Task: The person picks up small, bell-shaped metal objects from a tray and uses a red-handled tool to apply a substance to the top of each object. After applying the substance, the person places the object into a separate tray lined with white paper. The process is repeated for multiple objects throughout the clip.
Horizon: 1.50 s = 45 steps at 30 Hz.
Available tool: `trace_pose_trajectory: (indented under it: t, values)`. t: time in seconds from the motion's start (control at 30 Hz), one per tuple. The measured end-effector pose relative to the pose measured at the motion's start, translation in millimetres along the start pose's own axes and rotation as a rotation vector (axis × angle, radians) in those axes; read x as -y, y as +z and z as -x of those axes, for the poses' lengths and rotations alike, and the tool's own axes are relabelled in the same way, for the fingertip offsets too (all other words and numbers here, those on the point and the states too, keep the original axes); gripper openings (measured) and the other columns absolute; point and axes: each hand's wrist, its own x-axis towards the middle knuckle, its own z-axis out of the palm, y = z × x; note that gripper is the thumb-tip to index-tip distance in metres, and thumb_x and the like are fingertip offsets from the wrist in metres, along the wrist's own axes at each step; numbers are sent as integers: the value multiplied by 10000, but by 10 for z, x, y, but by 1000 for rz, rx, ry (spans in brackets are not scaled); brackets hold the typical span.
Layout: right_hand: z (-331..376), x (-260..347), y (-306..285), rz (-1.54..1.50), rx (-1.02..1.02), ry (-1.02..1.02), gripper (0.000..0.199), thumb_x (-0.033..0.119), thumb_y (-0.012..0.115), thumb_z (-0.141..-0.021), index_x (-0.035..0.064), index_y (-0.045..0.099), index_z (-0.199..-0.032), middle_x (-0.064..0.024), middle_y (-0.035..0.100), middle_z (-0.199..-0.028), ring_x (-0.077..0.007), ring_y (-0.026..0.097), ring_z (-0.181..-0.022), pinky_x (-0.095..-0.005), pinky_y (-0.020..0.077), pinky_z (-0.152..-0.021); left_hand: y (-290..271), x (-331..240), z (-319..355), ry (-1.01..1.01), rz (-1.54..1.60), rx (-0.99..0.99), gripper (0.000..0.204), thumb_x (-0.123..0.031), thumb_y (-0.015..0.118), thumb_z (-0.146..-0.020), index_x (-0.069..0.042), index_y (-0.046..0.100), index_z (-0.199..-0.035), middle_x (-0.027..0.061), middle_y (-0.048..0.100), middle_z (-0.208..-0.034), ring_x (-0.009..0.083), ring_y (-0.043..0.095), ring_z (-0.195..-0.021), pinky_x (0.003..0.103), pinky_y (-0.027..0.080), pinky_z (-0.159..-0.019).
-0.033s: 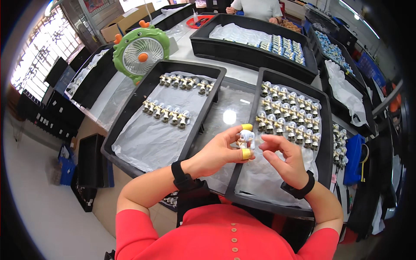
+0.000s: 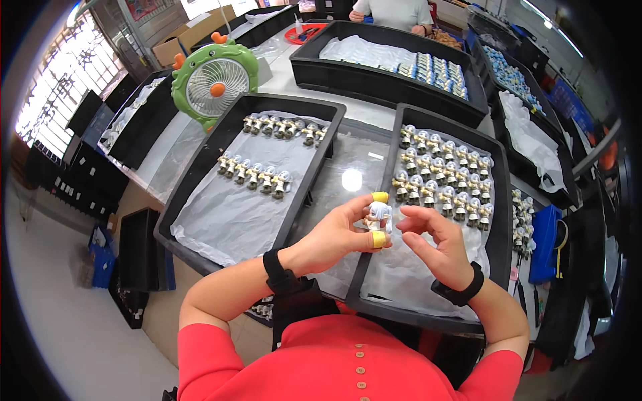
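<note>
My left hand (image 2: 338, 234) pinches a small doll-like figurine (image 2: 378, 215) with pale silvery hair between its thumb and forefinger, which both wear yellow finger tape. The figurine is above the gap between two black trays. Close to its right side is my right hand (image 2: 438, 244), thumb and fingers apart and slightly curled, with nothing visible in it. Under that hand lies the right tray (image 2: 500, 267), lined with white sheeting and bearing several rows of similar figurines (image 2: 445, 170). In the left tray (image 2: 184, 194) are two shorter rows of figurines (image 2: 254, 174).
A green animal-shaped fan (image 2: 215, 83) stands behind the left tray. Farther back, a large black tray (image 2: 394, 90) holds blue-and-white pieces. A person (image 2: 398, 13) is beyond it. More figurines (image 2: 523, 220) and a blue container (image 2: 545, 244) sit at the right.
The held figurine has tilted slightly in my left hand's pinch. Both hands stay in nearly the same place, and the whole view has shifted a little to the left.
</note>
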Motion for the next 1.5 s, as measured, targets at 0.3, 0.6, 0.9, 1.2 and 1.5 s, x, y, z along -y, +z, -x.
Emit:
trace_pose_trajectory:
  t: [0.3, 0.6, 0.9, 1.2, 1.5]
  values:
    - [3, -43, 12, -30, 62, 61, 446, 41, 662, -806, 35, 518, -1228, -62, 648, -902, -124, 624, -863, -272, 492, -781, 59, 113, -2, 48, -113, 77, 679, -53, 617, -867, -21, 239, -1430, 98, 475, -1276, 149, 562, -1063, 275, 479, -872]
    - [0, -113, 56, -310, 43, 226, 401, -5, 618, -835, 14, 504, -1219, -87, 633, -986, -114, 621, -887, -244, 510, -806, 23, 176, -31, 106, -83, 112, 633, 46, 502, -890, -27, 210, -1447, 87, 380, -1385, 155, 507, -1151, 288, 449, -947]
    - [1, -139, 55, -351, 70, 248, 383, -13, 610, -840, 1, 500, -1207, -81, 632, -985, -109, 624, -875, -239, 512, -787, -1, 161, -17, 38, -65, 97, 618, -46, 562, -907, -63, 254, -1443, 67, 426, -1355, 144, 480, -1176, 310, 452, -941]
    - [-8, -143, 55, -349, 76, 250, 378, -13, 607, -843, 4, 501, -1205, -82, 633, -980, -113, 625, -870, -244, 513, -786, -16, 154, -14, 36, -64, 95, 613, -54, 564, -906, -64, 264, -1441, 62, 430, -1354, 149, 480, -1180, 315, 454, -939]
    - [-10, -131, 51, -330, 81, 277, 378, -6, 606, -847, 13, 503, -1211, -77, 630, -987, -114, 619, -878, -248, 507, -791, -27, 150, -31, 30, -71, 104, 623, -45, 563, -899, -59, 262, -1444, 58, 449, -1317, 129, 488, -1139, 287, 444, -928]
